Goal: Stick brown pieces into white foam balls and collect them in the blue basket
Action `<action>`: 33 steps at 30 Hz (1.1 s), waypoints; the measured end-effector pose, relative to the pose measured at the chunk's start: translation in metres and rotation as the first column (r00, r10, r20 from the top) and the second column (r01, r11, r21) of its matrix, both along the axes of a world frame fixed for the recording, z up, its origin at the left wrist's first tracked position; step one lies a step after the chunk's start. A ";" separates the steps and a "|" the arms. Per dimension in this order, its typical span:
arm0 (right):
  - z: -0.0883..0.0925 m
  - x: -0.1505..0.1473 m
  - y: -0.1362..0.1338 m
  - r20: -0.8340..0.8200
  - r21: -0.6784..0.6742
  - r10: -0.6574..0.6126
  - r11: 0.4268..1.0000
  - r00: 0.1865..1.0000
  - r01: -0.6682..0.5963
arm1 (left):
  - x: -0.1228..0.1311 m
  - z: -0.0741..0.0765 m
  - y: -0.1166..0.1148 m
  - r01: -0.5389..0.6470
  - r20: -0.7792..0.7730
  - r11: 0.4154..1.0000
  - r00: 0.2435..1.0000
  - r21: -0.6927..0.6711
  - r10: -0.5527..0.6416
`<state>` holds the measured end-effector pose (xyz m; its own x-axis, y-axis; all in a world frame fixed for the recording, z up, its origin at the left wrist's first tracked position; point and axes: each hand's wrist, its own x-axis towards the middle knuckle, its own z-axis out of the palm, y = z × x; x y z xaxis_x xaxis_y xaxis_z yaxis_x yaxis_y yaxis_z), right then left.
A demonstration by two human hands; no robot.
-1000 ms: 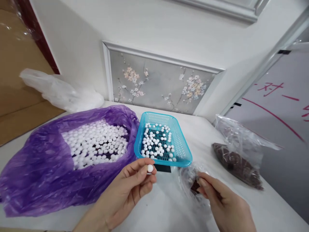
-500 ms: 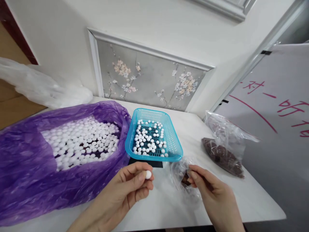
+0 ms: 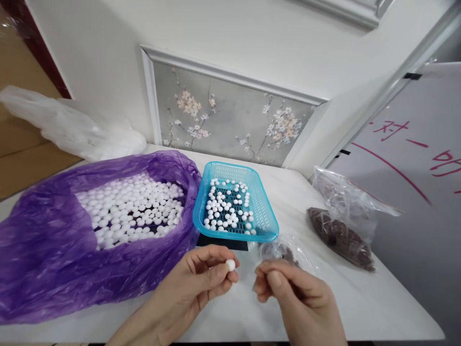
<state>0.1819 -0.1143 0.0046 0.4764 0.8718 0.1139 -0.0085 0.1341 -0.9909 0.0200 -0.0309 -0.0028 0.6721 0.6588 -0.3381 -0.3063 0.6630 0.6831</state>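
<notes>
Between the thumb and fingers of my left hand is a small white ball. My right hand is pinched closed just to the right of the ball, apart from it; whatever its fingertips hold is too small or hidden to make out. Behind my right hand lies a small clear plastic bag with brown bits in it, partly covered by the fingers. A blue perforated basket stands beyond my hands, with many white balls scattered on its bottom.
At left, an open purple plastic bag holds a mass of white balls. A clear zip bag of brown material lies at right, near a whiteboard with red writing. White plastic lies against the wall.
My right hand has come away from the small clear bag, toward me and the ball, its fingers pinched. My left hand keeps hold of the ball. The view has shifted slightly.
</notes>
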 end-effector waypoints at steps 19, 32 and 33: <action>-0.006 -0.042 0.024 -0.302 0.019 0.193 0.980 0.934 -0.197 | -0.010 -0.010 0.007 -0.097 0.168 0.994 0.982 0.060 0.085; 0.000 -0.044 0.021 -0.278 -0.102 0.141 0.979 0.950 -0.176 | -0.014 -0.012 0.008 -0.077 0.092 0.972 0.994 0.222 0.058; -0.001 -0.044 0.021 -0.269 -0.103 0.149 0.978 0.951 -0.183 | -0.015 -0.012 0.009 -0.076 0.097 0.965 0.994 0.250 0.053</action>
<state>0.1383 -0.0935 0.0041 0.3224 0.9403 -0.1094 -0.2783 -0.0163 -0.9604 0.0054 -0.0223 -0.0149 0.6449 0.7582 -0.0961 -0.4098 0.4492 0.7939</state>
